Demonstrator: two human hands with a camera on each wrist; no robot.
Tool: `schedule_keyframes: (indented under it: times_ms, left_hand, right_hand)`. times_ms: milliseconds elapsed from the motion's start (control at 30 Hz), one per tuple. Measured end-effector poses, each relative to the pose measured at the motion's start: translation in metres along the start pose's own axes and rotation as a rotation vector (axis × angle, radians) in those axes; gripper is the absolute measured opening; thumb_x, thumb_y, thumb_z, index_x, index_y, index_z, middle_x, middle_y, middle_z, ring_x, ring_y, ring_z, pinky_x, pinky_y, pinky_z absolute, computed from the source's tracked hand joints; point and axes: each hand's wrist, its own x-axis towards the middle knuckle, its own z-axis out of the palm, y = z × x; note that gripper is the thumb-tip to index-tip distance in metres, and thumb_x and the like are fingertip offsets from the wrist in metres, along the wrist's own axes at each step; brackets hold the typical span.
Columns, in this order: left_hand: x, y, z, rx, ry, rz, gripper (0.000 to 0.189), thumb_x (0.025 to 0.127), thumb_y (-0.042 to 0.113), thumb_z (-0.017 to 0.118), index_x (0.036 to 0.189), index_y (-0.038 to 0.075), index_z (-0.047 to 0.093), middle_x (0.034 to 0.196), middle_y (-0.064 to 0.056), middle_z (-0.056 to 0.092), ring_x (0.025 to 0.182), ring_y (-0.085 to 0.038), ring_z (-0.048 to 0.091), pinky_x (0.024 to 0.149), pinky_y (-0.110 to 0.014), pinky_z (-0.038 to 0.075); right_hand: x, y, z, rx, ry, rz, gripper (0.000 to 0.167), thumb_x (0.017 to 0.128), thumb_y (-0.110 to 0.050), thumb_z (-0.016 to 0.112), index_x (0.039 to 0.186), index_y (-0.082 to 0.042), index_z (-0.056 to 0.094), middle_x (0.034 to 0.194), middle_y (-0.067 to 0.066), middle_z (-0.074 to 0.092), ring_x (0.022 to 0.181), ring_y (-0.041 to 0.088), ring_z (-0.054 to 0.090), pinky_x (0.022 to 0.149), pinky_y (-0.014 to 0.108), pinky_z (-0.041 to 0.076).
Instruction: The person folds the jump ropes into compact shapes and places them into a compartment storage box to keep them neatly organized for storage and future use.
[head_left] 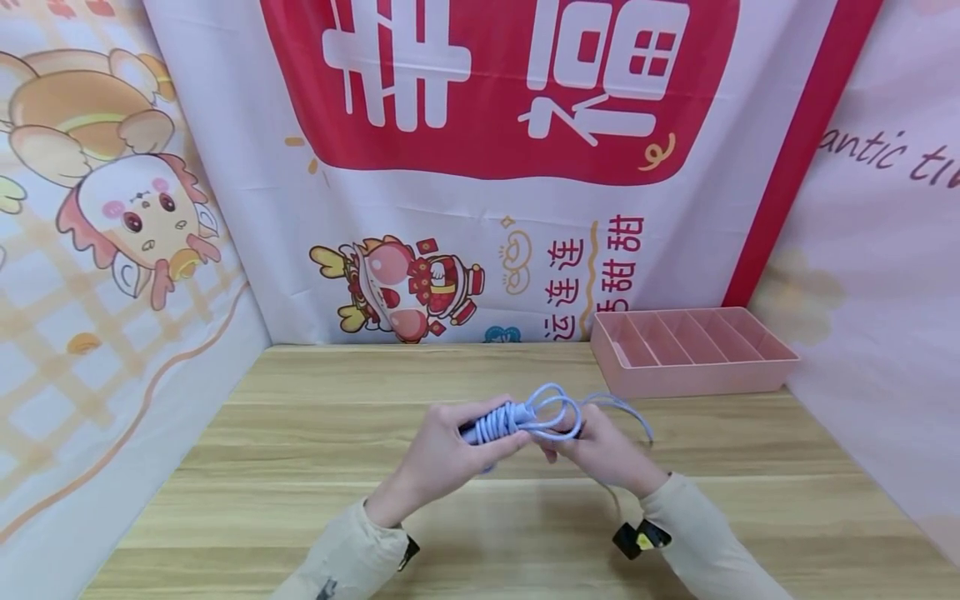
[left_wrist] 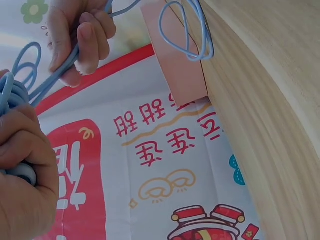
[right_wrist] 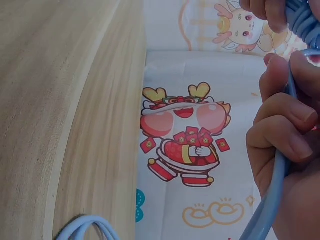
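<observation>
A light-blue cord is wound in tight coils around a handle-like core, whose dark end shows beside the coils. My left hand grips this bundle between thumb and fingers. In the left wrist view a rounded grey-blue end pokes out below the curled fingers. Loose loops rise from the bundle towards my right hand, which holds a stretch of the cord in curled fingers. In the right wrist view the strand runs through that hand. More loose cord hangs beyond the right hand, over the table.
A pink box with several compartments stands at the table's back right. The wood-grain table lies beneath both hands. Printed cloths hang behind and at both sides. A black wrist device sits at the right cuff.
</observation>
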Motion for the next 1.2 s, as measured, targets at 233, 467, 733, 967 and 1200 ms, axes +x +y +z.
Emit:
schedule_keyframes:
  times_ms: [233,467,733,967,1200]
  left_hand:
    - [0.000,-0.001,0.000,-0.021,0.066,-0.103,0.034,0.085,0.033,0.079,0.117,0.024,0.072,0.090,0.007,0.070,0.064,-0.013,0.065,0.050,-0.032,0.055]
    - [0.001,-0.001,-0.002,0.001,0.082,-0.195,0.034,0.086,0.036,0.078,0.117,0.023,0.072,0.090,0.006,0.070,0.065,-0.013,0.065,0.050,-0.032,0.055]
    - [0.002,-0.003,-0.001,0.036,0.117,-0.274,0.037,0.083,0.044,0.078,0.116,0.027,0.073,0.085,0.006,0.069,0.063,-0.013,0.064,0.048,-0.033,0.054]
    - [0.000,-0.008,0.003,0.040,0.108,-0.308,0.037,0.084,0.044,0.078,0.115,0.026,0.073,0.086,0.008,0.069,0.065,-0.013,0.065,0.050,-0.033,0.054]
    - [0.000,-0.009,0.003,0.050,0.104,-0.320,0.042,0.085,0.045,0.076,0.120,0.024,0.071,0.090,0.006,0.069,0.067,-0.013,0.065,0.051,-0.032,0.055]
  right_hand:
    - [0.000,-0.006,0.005,-0.032,-0.026,-0.013,0.014,0.101,-0.013,0.056,0.097,-0.017,0.069,0.069,-0.003,0.059,0.053,0.004,0.039,0.045,0.023,0.035]
    - [0.003,-0.009,0.011,-0.151,-0.053,-0.136,0.019,0.103,-0.014,0.053,0.091,-0.015,0.069,0.066,-0.009,0.055,0.051,-0.001,0.039,0.045,0.020,0.037]
    - [0.001,-0.022,0.013,-0.221,-0.125,-0.143,0.020,0.102,-0.006,0.052,0.112,-0.007,0.069,0.066,-0.011,0.050,0.056,-0.001,0.045,0.051,0.020,0.044]
    - [-0.001,-0.026,0.025,-0.391,-0.128,-0.201,0.009,0.097,-0.003,0.061,0.095,-0.007,0.069,0.076,-0.012,0.057,0.062,-0.001,0.048,0.059,0.013,0.043]
    - [-0.002,-0.033,0.021,-0.403,-0.123,-0.223,0.011,0.097,-0.004,0.061,0.091,-0.009,0.068,0.075,-0.012,0.056,0.063,-0.001,0.048,0.060,0.013,0.043]
